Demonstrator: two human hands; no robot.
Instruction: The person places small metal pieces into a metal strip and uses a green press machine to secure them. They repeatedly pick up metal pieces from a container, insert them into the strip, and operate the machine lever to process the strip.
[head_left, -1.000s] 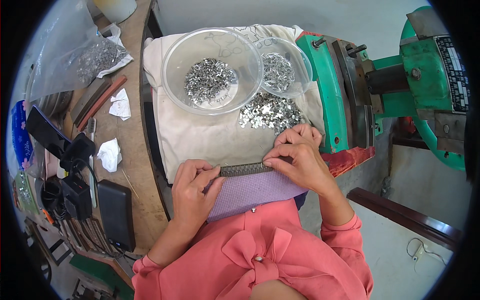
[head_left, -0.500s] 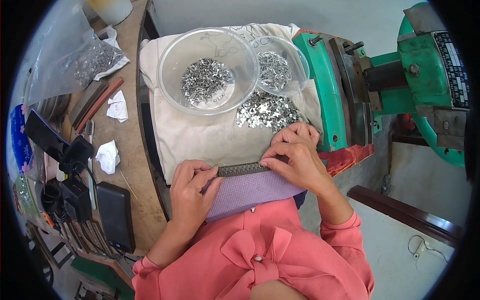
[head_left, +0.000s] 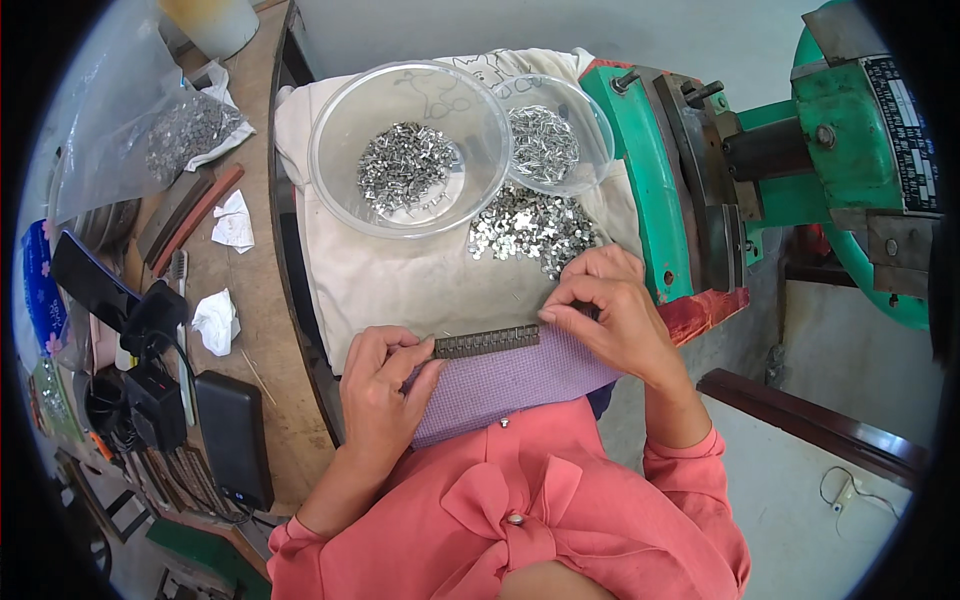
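A dark metal strip with a row of slots lies on a folded purple cloth in front of me. My left hand pinches the strip's left end between thumb and fingers. Just off its right end is my right hand, closed with thumb and forefinger together; whatever they may hold is too small to make out. Beyond that hand lies a loose pile of small shiny metal pieces. A large clear tub holds short metal parts, and a smaller clear tub beside it holds thin metal pins.
A green machine stands at the right, with a dark metal bar below it. On the wooden table at the left are a black power bank, crumpled tissues, a brush and a plastic bag.
My right hand has drawn back to the right, off the strip's right end, uncovering it. My left hand stays at the left end.
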